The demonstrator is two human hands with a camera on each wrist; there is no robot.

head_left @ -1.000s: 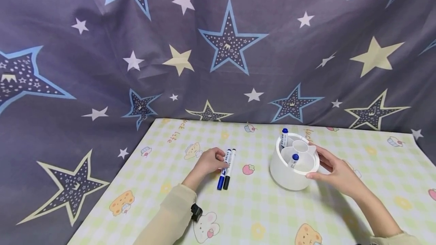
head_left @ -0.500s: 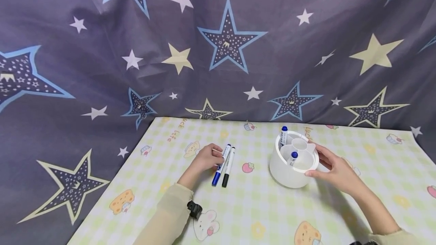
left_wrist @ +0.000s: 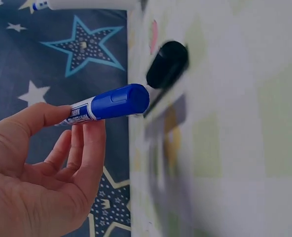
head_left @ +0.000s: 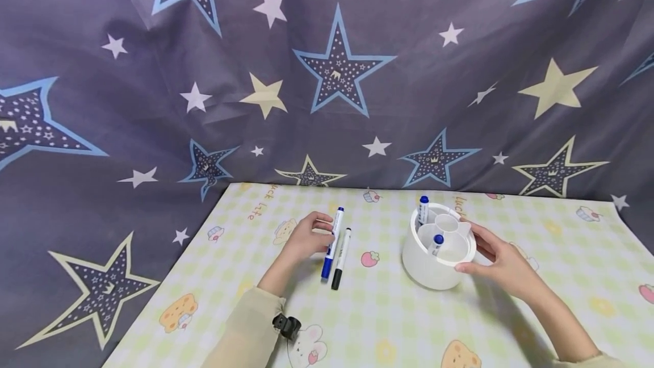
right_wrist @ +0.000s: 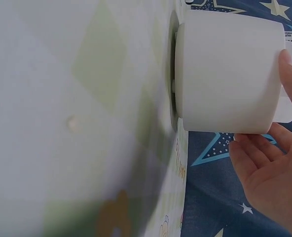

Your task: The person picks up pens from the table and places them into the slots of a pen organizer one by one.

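Note:
Between thumb and fingertips, my left hand [head_left: 305, 238] pinches a blue marker [head_left: 326, 268], its blue cap pointing toward me. In the left wrist view that marker [left_wrist: 119, 101] is held above the tabletop. Just right of it a black-capped marker [head_left: 342, 258] lies on the cloth. My right hand [head_left: 506, 266] grips a round white pen holder [head_left: 429, 271] by its right side, thumb at the rim. Two blue-ended markers stand in its compartments: one at the back left [head_left: 423, 213], one in front [head_left: 437, 244]. In the right wrist view, the fingers curve against the white holder wall [right_wrist: 230, 74].
A pale green checked cloth [head_left: 388, 311] with cartoon prints covers the table. Behind it hangs a dark curtain [head_left: 317, 135] patterned with stars. A small black device [head_left: 287, 326] sits on the left wrist.
The left hand has lifted the blue marker and drawn it slightly left, apart from the black-capped one. The right hand and pen holder have stayed put.

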